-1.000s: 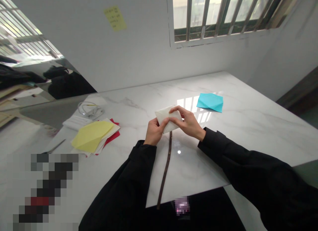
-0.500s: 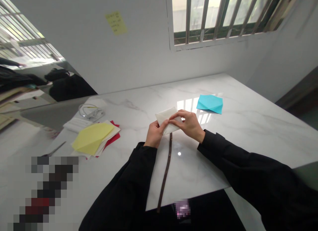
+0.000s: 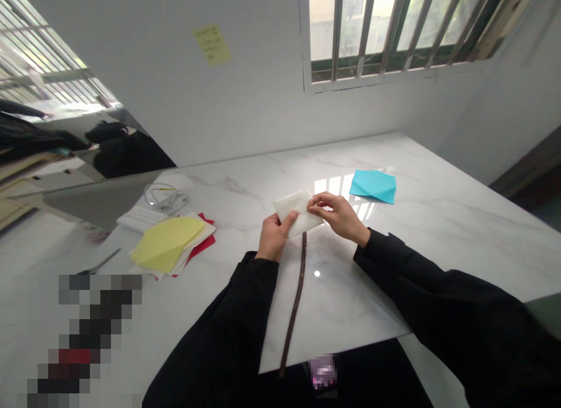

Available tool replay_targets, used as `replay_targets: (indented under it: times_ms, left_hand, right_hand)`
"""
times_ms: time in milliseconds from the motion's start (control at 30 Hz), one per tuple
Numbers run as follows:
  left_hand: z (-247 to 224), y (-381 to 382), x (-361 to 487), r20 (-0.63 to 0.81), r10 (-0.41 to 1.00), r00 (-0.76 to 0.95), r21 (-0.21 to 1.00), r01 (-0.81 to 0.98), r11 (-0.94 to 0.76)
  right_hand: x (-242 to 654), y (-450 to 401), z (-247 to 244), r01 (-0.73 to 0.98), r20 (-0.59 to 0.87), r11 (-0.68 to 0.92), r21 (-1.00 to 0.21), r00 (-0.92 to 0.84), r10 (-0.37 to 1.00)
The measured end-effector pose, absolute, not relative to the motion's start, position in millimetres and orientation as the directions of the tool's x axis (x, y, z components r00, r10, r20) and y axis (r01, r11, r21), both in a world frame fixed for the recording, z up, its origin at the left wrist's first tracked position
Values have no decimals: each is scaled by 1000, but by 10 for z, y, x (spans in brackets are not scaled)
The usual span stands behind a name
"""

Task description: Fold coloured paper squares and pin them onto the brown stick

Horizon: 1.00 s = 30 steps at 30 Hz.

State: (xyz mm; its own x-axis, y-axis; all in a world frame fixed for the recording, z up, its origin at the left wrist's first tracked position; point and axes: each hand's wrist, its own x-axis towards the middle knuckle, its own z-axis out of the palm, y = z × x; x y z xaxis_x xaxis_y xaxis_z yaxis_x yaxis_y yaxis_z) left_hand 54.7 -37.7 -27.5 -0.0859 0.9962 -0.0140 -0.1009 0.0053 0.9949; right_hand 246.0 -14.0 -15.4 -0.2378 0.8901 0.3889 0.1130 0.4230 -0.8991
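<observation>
A folded cream-white paper [image 3: 294, 204] is held up over the middle of the table. My left hand [image 3: 273, 235] is closed on its lower left side, thumb lying across the front. At its right part, my right hand [image 3: 339, 215] pinches with thumb and forefinger on the paper's edge or a flap; the exact grip is partly hidden by the fingers. Below the paper, a thin dark brown strip [image 3: 297, 297] runs down to the table's front edge. Behind my right hand lies a folded blue paper [image 3: 373, 186].
To the left is a stack of papers with a yellow sheet [image 3: 164, 244] on top of white and red ones. Beside it are a coiled white cable [image 3: 169, 200] and scissors [image 3: 103, 260], partly pixelated. A mirror [image 3: 87, 121] and wall rise behind the table [image 3: 245, 168].
My right hand has slid slightly right along the paper, away from my left thumb. The left hand keeps its hold. The view has shifted a little.
</observation>
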Motion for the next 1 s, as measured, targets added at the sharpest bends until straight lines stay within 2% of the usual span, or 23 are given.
replay_targets:
  times_ms: [100, 267, 567, 1000]
  left_hand:
    - [-254, -388, 548, 13, 996, -83, 997, -76, -19]
    - [-269, -379, 550, 36, 997, -66, 997, -64, -41]
    - [-246, -380, 526, 59, 998, -17, 998, -4, -59]
    - [-229, -350, 488, 33, 998, -61, 991, -127, -41]
  right_hand:
    - [2464, -148, -145, 133, 378, 420, -898, -259, 889]
    - [2442, -203, -112, 226, 465, 515, -827, -241, 852]
    - [2439, -201, -106, 281, 509, 555, -783, -223, 831]
    - [2452, -205, -83, 297, 523, 558, -775, -196, 830]
